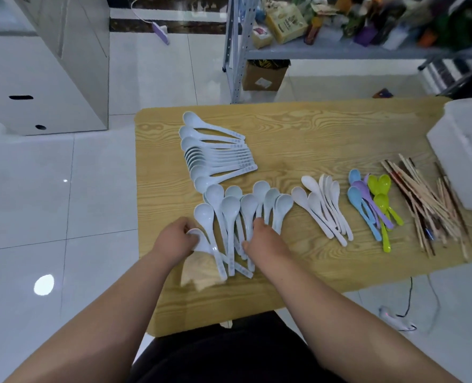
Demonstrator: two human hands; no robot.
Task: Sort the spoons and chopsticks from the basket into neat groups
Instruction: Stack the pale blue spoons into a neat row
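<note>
Forearms (pixel 113 322) come in from the bottom edge onto the counter (pixel 312 128). Left grip (pixel 178 240) is closed round the bowl of one pale blue spoon (pixel 203 244), whose handle trails toward the near edge. Right grip (pixel 266 239) sits on the handles of the loose fan (pixel 246 208) of matching spoons just beside it. Its fingers are tucked under the knuckles, so I can't tell whether it pinches a handle or only presses down. Far left is a nested row (pixel 215 153) of the same spoons, bowls left and handles right. To the right of the fan lie white spoons (pixel 323 208), then coloured spoons (pixel 373 203), then a rough chopstick pile (pixel 428 205) against a white container (pixel 467 150), probably the basket; its contents aren't visible. My read: splitting by type is mostly done, and the step in hand is moving the fan into the row one spoon at a time. The next move is to lift the held spoon clear without dragging its neighbours, turn it so the bowl points left, and nest it at the row's near end. The chopsticks look like they need squaring up after that.
</note>
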